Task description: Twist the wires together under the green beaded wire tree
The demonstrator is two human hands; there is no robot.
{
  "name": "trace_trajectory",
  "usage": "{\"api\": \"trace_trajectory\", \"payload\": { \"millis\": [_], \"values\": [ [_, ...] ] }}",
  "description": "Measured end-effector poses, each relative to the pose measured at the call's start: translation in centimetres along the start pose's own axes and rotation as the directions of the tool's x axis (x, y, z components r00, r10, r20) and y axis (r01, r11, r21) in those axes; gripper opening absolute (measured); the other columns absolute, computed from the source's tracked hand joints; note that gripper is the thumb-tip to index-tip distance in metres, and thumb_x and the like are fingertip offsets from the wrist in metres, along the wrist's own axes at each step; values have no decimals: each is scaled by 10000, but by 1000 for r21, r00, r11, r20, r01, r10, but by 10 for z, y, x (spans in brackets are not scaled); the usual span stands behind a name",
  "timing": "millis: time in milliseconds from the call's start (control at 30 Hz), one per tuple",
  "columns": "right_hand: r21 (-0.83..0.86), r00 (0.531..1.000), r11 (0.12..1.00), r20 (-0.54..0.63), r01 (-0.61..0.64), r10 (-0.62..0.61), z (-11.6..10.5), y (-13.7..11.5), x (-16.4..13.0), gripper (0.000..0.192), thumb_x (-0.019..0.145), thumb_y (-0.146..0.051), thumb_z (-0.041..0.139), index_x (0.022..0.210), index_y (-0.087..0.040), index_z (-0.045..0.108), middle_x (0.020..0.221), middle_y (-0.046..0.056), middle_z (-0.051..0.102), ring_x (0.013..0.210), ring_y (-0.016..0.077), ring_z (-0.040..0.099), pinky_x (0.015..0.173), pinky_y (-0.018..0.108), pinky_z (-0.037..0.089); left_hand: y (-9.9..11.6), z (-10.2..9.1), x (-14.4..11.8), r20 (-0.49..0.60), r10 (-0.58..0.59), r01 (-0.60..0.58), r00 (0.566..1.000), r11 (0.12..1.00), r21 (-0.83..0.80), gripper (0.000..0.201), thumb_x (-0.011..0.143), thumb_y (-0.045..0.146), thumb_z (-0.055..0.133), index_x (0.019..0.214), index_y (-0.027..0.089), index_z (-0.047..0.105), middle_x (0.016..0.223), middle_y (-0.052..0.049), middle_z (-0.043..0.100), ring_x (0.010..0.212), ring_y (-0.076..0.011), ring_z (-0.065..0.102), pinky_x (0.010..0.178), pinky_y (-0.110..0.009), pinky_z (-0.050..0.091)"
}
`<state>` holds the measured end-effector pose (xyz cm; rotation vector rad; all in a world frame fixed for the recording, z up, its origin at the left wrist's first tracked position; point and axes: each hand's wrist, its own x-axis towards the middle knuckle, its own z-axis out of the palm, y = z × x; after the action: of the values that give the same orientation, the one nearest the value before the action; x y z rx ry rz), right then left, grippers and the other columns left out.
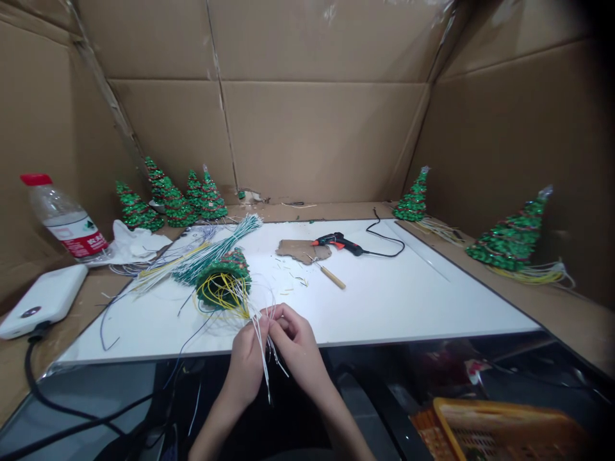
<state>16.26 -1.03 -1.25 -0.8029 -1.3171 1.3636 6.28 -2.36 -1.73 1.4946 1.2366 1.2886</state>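
A small green tinsel Christmas tree (237,261) lies on its side on the white board, its hollow base facing me. Yellow wires (221,293) and white wires (261,349) run out of that base toward my hands. My left hand (248,349) pinches the white wires near the board's front edge. Close against it, my right hand (294,342) has its thumb and fingers closed on the same wires. Loose wire ends hang below both hands. Behind the tree lies a bundle of green and white wires (218,250).
A black glue gun (341,243) rests by a cardboard scrap (300,251) and a wooden-handled tool (332,277). More trees (177,203) stand at back left, others (509,234) at right. A bottle (72,224) and white power bank (45,299) sit left; an orange basket (509,410) is lower right.
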Motion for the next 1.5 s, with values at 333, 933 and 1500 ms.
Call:
{"api": "trace_trajectory", "payload": {
  "millis": [333,933,1500],
  "values": [
    [-102,999,994,-30,41,-44,1,2,-5,165,835,-303,492,731,-175,495,684,-13,536,571,99,435,561,204,364,-6,-3,-3,29,14,-15,999,1000,27,395,904,378,327,946,126,629,955,-100,658,897,-212,580,786,-314,444],
    [-118,998,992,47,44,-39,-4,-4,-6,139,849,-276,476,776,-169,526,762,8,581,666,121,508,647,219,403,-6,-3,-4,45,30,-33,999,998,55,395,900,376,325,985,131,622,990,-111,656,922,-224,583,798,-328,450],
    [-203,996,977,69,70,-57,-8,1,-11,127,854,-244,450,836,-178,558,755,6,585,624,117,487,615,222,388,-15,-5,-8,45,132,-139,990,965,223,407,907,338,306,964,141,657,894,-106,676,827,-216,602,760,-332,456]
  ]
}}
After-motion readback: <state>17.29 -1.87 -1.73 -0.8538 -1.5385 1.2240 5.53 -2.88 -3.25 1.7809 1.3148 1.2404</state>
